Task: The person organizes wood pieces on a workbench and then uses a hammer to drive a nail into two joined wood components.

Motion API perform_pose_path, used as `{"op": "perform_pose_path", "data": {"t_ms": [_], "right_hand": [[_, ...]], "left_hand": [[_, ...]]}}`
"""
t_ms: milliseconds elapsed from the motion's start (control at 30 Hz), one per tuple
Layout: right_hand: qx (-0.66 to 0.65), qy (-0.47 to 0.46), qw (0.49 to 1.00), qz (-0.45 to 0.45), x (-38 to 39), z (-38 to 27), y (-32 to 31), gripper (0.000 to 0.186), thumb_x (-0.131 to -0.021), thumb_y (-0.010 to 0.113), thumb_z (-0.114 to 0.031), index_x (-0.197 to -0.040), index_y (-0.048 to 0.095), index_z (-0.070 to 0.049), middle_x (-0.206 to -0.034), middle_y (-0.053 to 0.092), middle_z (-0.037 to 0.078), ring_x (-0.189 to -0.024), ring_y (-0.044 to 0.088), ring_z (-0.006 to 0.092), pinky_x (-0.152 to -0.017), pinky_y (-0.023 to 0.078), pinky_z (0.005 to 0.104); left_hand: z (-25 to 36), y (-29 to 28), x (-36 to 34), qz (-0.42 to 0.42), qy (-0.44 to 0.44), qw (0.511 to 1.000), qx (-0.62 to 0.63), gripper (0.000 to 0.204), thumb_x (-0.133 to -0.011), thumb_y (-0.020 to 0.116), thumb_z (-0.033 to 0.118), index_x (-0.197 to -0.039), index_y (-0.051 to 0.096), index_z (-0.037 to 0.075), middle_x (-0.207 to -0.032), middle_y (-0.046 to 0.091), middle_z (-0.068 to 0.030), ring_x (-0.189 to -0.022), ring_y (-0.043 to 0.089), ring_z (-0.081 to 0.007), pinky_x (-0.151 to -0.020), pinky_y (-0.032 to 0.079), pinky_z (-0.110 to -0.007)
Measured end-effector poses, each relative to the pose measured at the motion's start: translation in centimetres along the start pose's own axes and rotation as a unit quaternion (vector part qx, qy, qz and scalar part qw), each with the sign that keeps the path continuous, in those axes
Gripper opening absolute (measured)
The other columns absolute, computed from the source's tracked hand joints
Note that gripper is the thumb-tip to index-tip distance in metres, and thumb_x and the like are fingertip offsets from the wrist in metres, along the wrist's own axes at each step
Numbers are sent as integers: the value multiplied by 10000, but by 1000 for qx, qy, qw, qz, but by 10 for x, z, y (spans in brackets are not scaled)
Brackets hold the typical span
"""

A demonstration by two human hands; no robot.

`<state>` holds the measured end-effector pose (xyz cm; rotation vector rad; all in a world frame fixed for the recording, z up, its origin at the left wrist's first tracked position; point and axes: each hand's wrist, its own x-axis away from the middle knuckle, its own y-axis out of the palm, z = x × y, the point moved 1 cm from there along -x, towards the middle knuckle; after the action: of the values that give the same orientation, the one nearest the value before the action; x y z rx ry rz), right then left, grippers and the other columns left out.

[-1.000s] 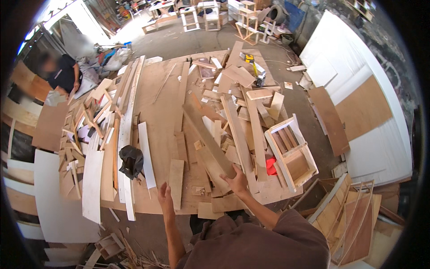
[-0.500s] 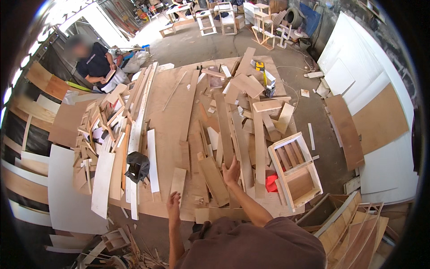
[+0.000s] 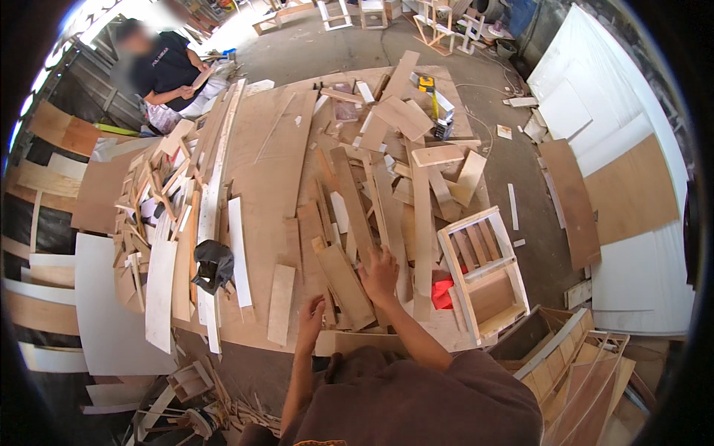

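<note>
Right hand point(image 3: 380, 275): I see it palm down, fingers slightly spread, at the near end of the long board point(image 3: 352, 197); I cannot tell whether it grips the wood or only rests there.
Right forearm: slants up and leftward from the lower edge.
Left hand point(image 3: 311, 316): nothing in it that I can see, fingers loosely bent, by the table's near side.
Between the hands: a short, wide board point(image 3: 346, 288), lying at a slant.
Crowding the right hand: a narrow strip point(image 3: 374, 197) just right of the long board, with more offcuts beyond.
Right side of my view: an open wooden frame with slats point(image 3: 487, 275), red cloth point(image 3: 442, 295) beside it.
Left side: a black bag point(image 3: 213, 265) and a scrap heap point(image 3: 152, 193).
Far left: a co-worker point(image 3: 165, 70) holding a small wooden piece.
Long board's place: among offcuts on the worktable point(image 3: 256, 178), right of its middle.
Long board's look: flat, straight-edged, plain brown, tilted slightly leftward at its far end.
</note>
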<state>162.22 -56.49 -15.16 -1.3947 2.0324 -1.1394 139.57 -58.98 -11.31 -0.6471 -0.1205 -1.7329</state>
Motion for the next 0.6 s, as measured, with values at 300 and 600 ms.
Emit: {"op": "perform_pose_path", "data": {"t_ms": [300,600], "right_hand": [[42,112,989,93,36,106,-44,812,-842,716,-212,-1531,312,-66,-1417,412,267,-1313,415,466,-1027,413,567],[-97,122,982,109,22,103,-3,805,-850,674,-189,-1502,235,-16,-1297,497,270,-1220,513,460,-991,472,529]], "left_hand": [[11,21,-25,-56,0,998,0,424,-1039,553,268,-1363,554,-5,-1292,645,-131,-1222,574,-220,-1062,411,-355],[28,40,-30,-137,94,986,-26,445,-1058,534,300,-1375,537,-11,-1301,633,-157,-1211,586,-226,-1016,465,-339]]}}
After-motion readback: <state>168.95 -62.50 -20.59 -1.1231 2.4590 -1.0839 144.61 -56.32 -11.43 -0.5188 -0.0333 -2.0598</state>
